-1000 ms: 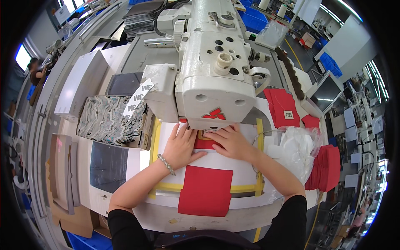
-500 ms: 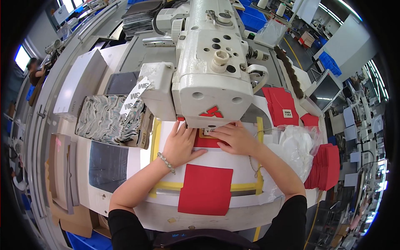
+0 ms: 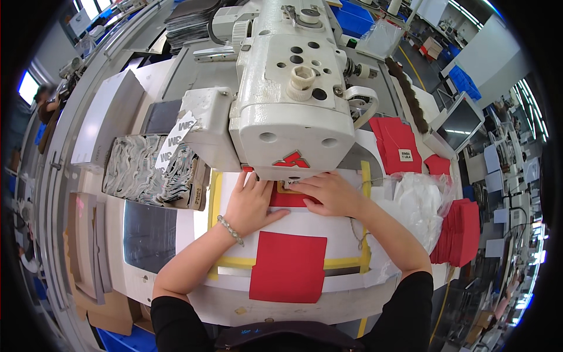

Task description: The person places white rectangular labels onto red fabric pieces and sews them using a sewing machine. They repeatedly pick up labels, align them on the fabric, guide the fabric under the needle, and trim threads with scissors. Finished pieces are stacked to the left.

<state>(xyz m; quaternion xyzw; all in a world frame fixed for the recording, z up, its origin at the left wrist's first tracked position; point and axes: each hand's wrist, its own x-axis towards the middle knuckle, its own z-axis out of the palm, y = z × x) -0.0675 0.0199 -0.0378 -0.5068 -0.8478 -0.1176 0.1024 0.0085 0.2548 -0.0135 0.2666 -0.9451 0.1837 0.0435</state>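
An industrial sewing machine (image 3: 296,132) with a white head stands right in front of me. Under it lies a red fabric piece (image 3: 288,200) with a small pale label (image 3: 287,186) on it; the machine head hides its far part and the needle. My left hand (image 3: 251,202) rests flat at the piece's left edge, fingers stretched forward and thumb out to the right. From the right, my right hand (image 3: 334,195) lies with extended fingers on the piece beside the label. Nearer to me, a second red fabric piece (image 3: 287,267) lies flat, touched by neither hand.
A box of folded greyish strips (image 3: 149,170) and a long white box (image 3: 108,120) stand on the left. To the right are labelled red pieces (image 3: 394,145), a clear plastic bag (image 3: 413,205) with white contents, and a red stack (image 3: 457,234). Yellow tape (image 3: 366,217) borders the white work surface.
The whole view has shifted slightly, with the machine appearing a little further left. Both hands keep nearly the same place on the red piece.
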